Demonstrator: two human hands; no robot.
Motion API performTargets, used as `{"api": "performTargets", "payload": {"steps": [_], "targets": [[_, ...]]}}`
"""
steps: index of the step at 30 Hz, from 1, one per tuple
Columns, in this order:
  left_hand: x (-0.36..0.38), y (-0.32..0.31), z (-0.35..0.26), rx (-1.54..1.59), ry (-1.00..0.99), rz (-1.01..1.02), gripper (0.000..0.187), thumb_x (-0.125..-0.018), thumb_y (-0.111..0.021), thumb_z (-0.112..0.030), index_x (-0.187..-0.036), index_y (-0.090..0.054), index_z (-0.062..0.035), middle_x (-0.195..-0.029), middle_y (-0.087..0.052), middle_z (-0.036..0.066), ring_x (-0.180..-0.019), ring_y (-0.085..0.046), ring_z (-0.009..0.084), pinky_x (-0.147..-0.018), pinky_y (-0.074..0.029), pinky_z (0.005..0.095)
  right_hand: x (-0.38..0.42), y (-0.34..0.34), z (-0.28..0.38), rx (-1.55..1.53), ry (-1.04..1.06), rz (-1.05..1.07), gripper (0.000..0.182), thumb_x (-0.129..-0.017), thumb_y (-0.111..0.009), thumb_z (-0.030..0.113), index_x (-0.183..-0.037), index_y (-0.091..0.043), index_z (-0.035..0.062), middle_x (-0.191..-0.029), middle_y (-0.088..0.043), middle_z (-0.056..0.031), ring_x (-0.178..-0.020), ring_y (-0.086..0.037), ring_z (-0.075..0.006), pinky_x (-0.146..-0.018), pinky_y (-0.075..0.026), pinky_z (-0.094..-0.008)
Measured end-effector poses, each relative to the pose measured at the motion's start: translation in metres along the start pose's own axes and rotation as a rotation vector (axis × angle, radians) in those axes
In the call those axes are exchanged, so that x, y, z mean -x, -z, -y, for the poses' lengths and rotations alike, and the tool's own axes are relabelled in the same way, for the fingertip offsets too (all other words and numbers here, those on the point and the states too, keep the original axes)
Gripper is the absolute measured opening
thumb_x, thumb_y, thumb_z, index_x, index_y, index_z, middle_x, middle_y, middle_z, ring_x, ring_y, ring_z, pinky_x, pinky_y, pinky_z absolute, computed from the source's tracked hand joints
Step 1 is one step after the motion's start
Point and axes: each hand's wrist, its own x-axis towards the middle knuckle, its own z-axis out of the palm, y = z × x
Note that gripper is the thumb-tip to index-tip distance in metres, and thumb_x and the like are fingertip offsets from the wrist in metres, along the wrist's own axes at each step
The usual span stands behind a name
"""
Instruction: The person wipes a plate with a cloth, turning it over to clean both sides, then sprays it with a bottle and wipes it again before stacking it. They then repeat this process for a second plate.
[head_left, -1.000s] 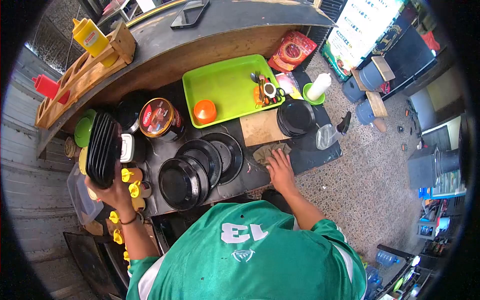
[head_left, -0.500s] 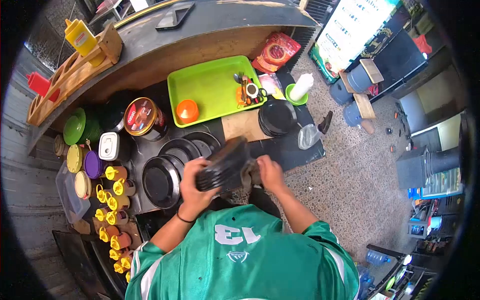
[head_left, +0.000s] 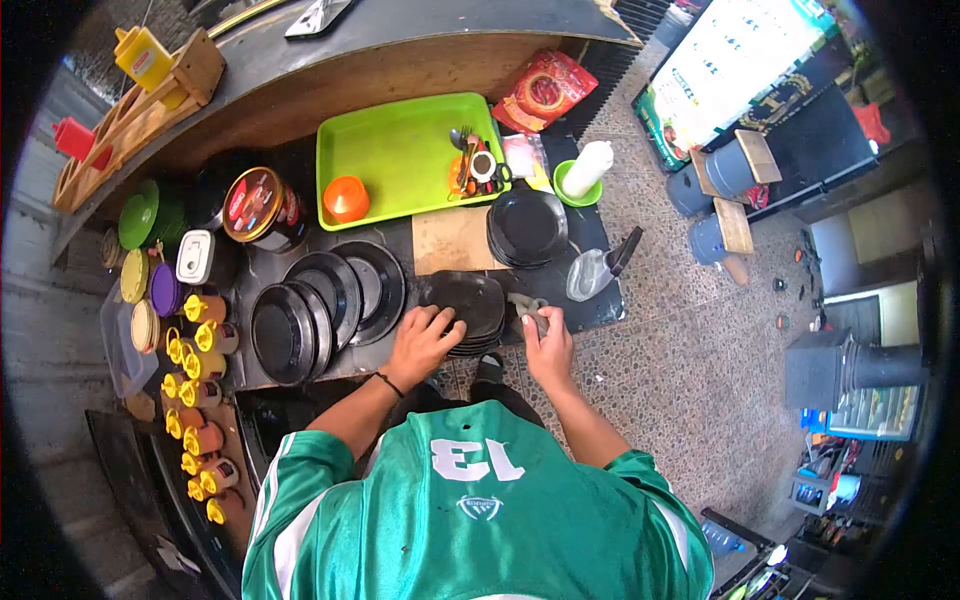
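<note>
A stack of black square plates is level at the counter's near edge. My left hand grips its near left corner, fingers bent over the top plate; the thumb is hidden. Just right of the stack, my right hand is closed around a grey cloth, part of which sticks out beyond the fingers. Round black plates lie overlapping to the left of my left hand. Another stack of black plates stands farther back, beside a brown board.
A lime-green tray holds an orange bowl and cutlery. A white squeeze bottle stands in a green bowl. A clear scoop-like item lies at the right corner. Several yellow-lidded containers line the left, near a chocolate-coloured tub.
The stack of square plates, tilted and lifted before, is now down on the counter. My left hand came down with it. My right hand, with the cloth, is now slightly apart from the plates.
</note>
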Motion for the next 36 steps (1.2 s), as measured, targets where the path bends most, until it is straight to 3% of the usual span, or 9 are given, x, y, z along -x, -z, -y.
{"api": "performTargets", "payload": {"steps": [8,11,14,19,22,24,29,33,36], "targets": [[0.017,-0.027,-0.024,-0.202,0.078,0.074,0.041,-0.089,-0.061,-0.020,-0.130,-0.065,-0.0136,-0.135,-0.064,0.010,-0.125,-0.059,0.0307,-0.106,-0.045,0.0470,-0.014,-0.008,-0.013,0.021,0.165,0.165,0.029,-0.102,-0.073,0.026,-0.116,-0.060,0.0036,-0.110,-0.074,-0.0209,-0.100,-0.072,-0.0454,-0.085,-0.057,-0.0523],[0.010,-0.021,-0.029,-0.237,0.117,0.127,0.052,-0.084,-0.072,-0.026,-0.134,-0.063,-0.0133,-0.140,-0.061,0.012,-0.130,-0.057,0.0325,-0.108,-0.043,0.0474,-0.023,-0.011,-0.011,0.004,0.276,0.159,0.027,-0.101,-0.074,0.025,-0.114,-0.061,0.0044,-0.107,-0.073,-0.0185,-0.098,-0.071,-0.0434,-0.084,-0.056,-0.0514],[-0.002,-0.013,-0.036,-0.086,0.261,0.200,0.094,-0.058,-0.096,-0.041,-0.140,-0.059,-0.0149,-0.147,-0.055,0.013,-0.134,-0.053,0.0352,-0.110,-0.041,0.0499,-0.037,-0.004,0.002,0.032,0.446,0.091,0.025,-0.099,-0.076,0.023,-0.112,-0.063,0.0059,-0.103,-0.070,-0.0144,-0.095,-0.068,-0.0397,-0.081,-0.052,-0.0501],[0.005,-0.022,-0.054,-0.095,0.273,0.211,0.091,-0.061,-0.097,-0.051,-0.139,-0.060,-0.0196,-0.149,-0.054,0.012,-0.137,-0.050,0.0342,-0.111,-0.038,0.0517,-0.043,0.004,-0.002,0.107,0.624,0.034,0.023,-0.097,-0.077,0.023,-0.110,-0.064,0.0088,-0.101,-0.063,-0.0089,-0.097,-0.062,-0.0328,-0.083,-0.045,-0.0484],[0.001,-0.021,-0.063,-0.151,0.285,0.181,0.093,-0.060,-0.096,-0.055,-0.139,-0.060,-0.0207,-0.150,-0.054,0.011,-0.138,-0.050,0.0334,-0.111,-0.036,0.0529,-0.034,0.008,-0.019,0.253,0.558,0.298,0.024,-0.094,-0.077,0.026,-0.109,-0.067,0.0108,-0.107,-0.065,-0.0061,-0.110,-0.061,-0.0294,-0.097,-0.043,-0.0503],[-0.004,-0.013,-0.069,-0.100,0.352,0.191,0.085,-0.066,-0.093,-0.057,-0.136,-0.063,-0.0193,-0.149,-0.054,0.011,-0.138,-0.049,0.0329,-0.112,-0.032,0.0555,-0.025,0.016,-0.025,0.240,0.564,0.286,0.024,-0.094,-0.077,0.025,-0.110,-0.067,0.0107,-0.112,-0.066,-0.0061,-0.112,-0.061,-0.0294,-0.099,-0.043,-0.0499],[-0.009,-0.009,-0.071,-0.073,0.339,0.066,0.058,-0.085,-0.084,-0.053,-0.125,-0.068,-0.0139,-0.145,-0.056,0.013,-0.139,-0.049,0.0333,-0.113,-0.030,0.0575,-0.009,0.037,-0.032,0.161,0.524,0.226,0.029,-0.093,-0.077,0.021,-0.119,-0.069,0.0088,-0.124,-0.067,-0.0122,-0.119,-0.062,-0.0320,-0.108,-0.043,-0.0517],[-0.024,-0.016,-0.056,-0.060,0.628,-0.148,0.055,-0.089,-0.083,-0.036,-0.131,-0.063,-0.0075,-0.142,-0.058,0.016,-0.135,-0.052,0.0373,-0.114,-0.036,0.0543,-0.013,0.065,-0.031,0.047,0.526,0.178,0.034,-0.092,-0.077,0.018,-0.123,-0.068,0.0077,-0.127,-0.066,-0.0143,-0.118,-0.062,-0.0353,-0.109,-0.043,-0.0526],[-0.026,-0.026,-0.038,0.097,1.000,-0.224,0.053,-0.090,-0.082,-0.026,-0.134,-0.065,-0.0023,-0.131,-0.067,0.020,-0.126,-0.060,0.0407,-0.104,-0.049,0.0498,-0.032,0.106,-0.022,0.043,0.460,-0.130,0.043,-0.088,-0.081,0.018,-0.127,-0.066,0.0080,-0.133,-0.061,-0.0152,-0.124,-0.056,-0.0378,-0.110,-0.041,-0.0540]]}}
